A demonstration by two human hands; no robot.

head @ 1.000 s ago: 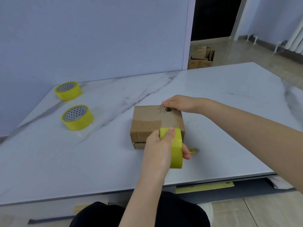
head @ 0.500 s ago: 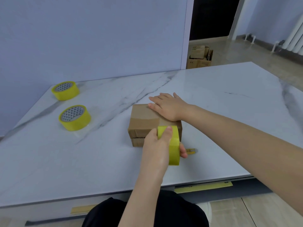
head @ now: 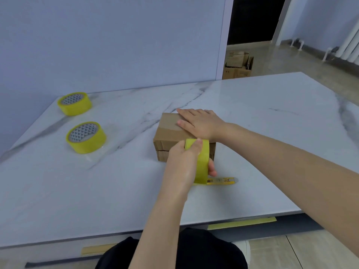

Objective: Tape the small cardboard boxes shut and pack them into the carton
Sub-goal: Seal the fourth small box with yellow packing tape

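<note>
Beside left hand (head: 180, 166): yellow cutter (head: 223, 180); held tape roll (head: 203, 164) hides box (head: 169, 133) front.

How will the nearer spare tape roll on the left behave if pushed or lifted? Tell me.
The spare tape roll lies flat, hole up, so a push would probably slide it, not roll it. The table looks glossy, so it may slide easily. Its thick wound ring likely stays stiff when lifted.

Person is wearing black clothing (head: 204, 249), showing below the left hand (head: 180, 162); forearms (head: 272, 152) are showing bare.
</note>
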